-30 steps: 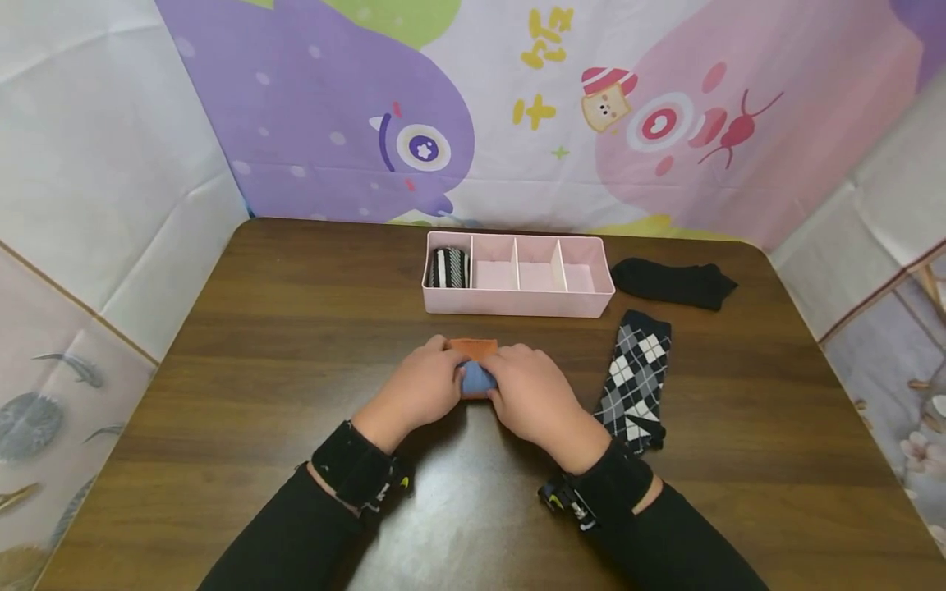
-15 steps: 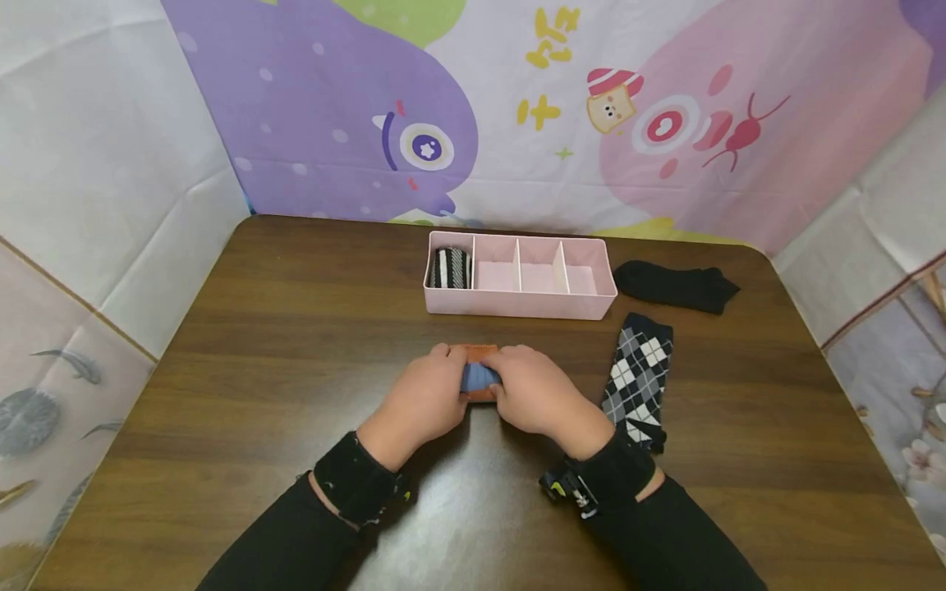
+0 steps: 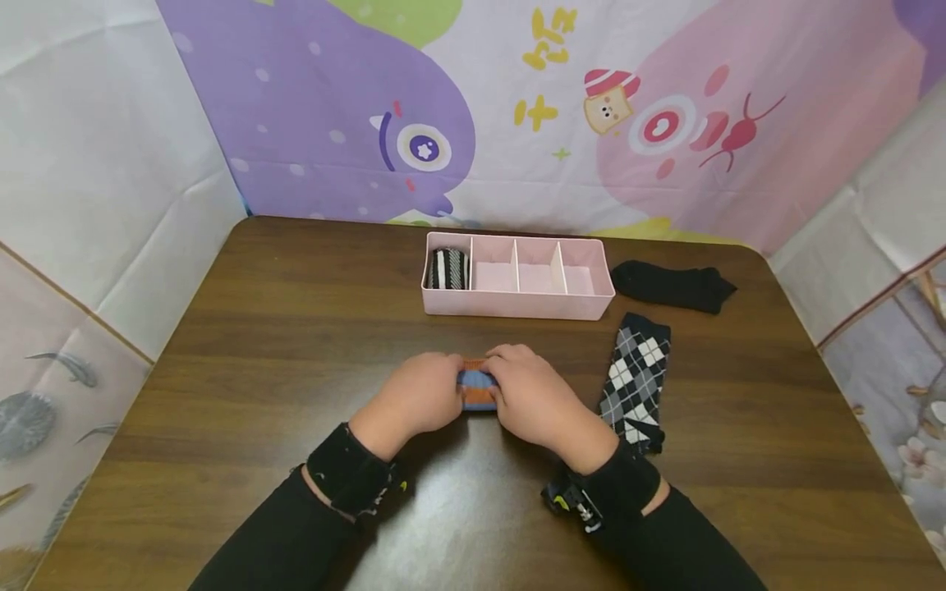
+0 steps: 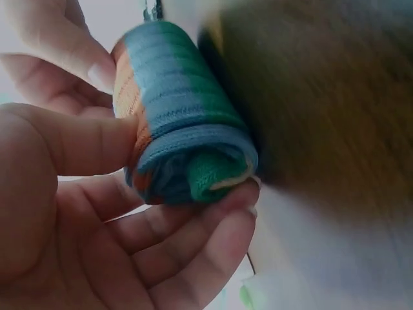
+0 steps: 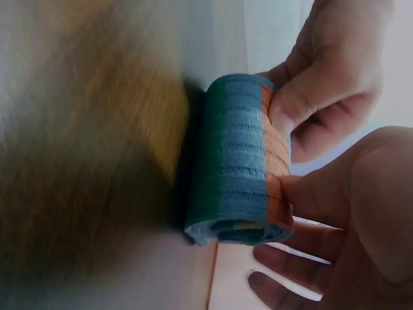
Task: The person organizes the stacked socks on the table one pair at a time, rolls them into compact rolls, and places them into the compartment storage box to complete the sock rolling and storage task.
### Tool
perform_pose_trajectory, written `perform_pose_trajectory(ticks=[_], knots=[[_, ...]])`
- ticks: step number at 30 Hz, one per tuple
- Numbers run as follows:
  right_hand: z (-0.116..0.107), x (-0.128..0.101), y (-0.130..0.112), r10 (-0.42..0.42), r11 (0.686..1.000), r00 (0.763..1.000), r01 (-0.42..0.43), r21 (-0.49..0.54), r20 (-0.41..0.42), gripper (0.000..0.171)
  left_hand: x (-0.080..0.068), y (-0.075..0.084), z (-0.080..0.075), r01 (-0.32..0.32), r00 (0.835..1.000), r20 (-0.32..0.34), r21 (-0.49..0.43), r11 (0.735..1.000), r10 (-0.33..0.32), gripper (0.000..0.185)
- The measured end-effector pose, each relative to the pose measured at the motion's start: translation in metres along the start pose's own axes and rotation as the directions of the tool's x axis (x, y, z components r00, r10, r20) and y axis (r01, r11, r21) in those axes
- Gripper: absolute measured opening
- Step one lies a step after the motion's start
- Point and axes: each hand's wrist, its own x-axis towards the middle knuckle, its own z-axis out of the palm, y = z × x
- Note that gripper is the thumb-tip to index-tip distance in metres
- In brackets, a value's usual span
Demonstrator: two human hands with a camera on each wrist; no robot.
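A sock [image 3: 479, 394] striped in blue, orange and green is rolled into a tight cylinder at the middle of the table. My left hand [image 3: 424, 392] grips one end, thumb on the near side and fingers behind. The other end is held the same way by my right hand [image 3: 534, 398]. In the left wrist view the spiral end of the rolled sock [image 4: 184, 116] shows, with a green fold tucked inside. Seen from the right wrist, the roll [image 5: 239, 158] lies close over the wood, its blue band between green and orange.
Behind the hands stands a pink box [image 3: 510, 305] with several compartments; a black-and-white striped rolled sock [image 3: 449, 268] fills its leftmost one. On the right lie a black sock [image 3: 672, 286] and an argyle sock [image 3: 637, 377], close to the right forearm.
The orange flat end that stuck out beyond the hands has shortened as the sock turned into a fuller roll. Both hands stay on it, shifted slightly toward the person.
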Motion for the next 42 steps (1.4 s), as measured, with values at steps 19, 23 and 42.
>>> perform_pose_trajectory(ticks=[19, 23, 42], knots=[[0.004, -0.008, -0.013, -0.047, 0.998, 0.998, 0.048, -0.026, 0.044, 0.036, -0.014, -0.002, 0.0, -0.035, 0.999, -0.004, -0.021, 0.999, 0.035, 0.02], [0.003, -0.006, -0.01, -0.032, 0.999, 0.997, 0.03, 0.029, 0.065, 0.036, -0.024, 0.006, 0.002, -0.093, 0.989, -0.099, 0.142, 0.985, 0.108, 0.036], [0.007, -0.011, -0.015, -0.087, 0.994, 0.996, 0.087, -0.061, -0.001, 0.04, -0.013, 0.002, 0.002, -0.059, 0.997, 0.041, 0.027, 0.998, 0.058, 0.025]])
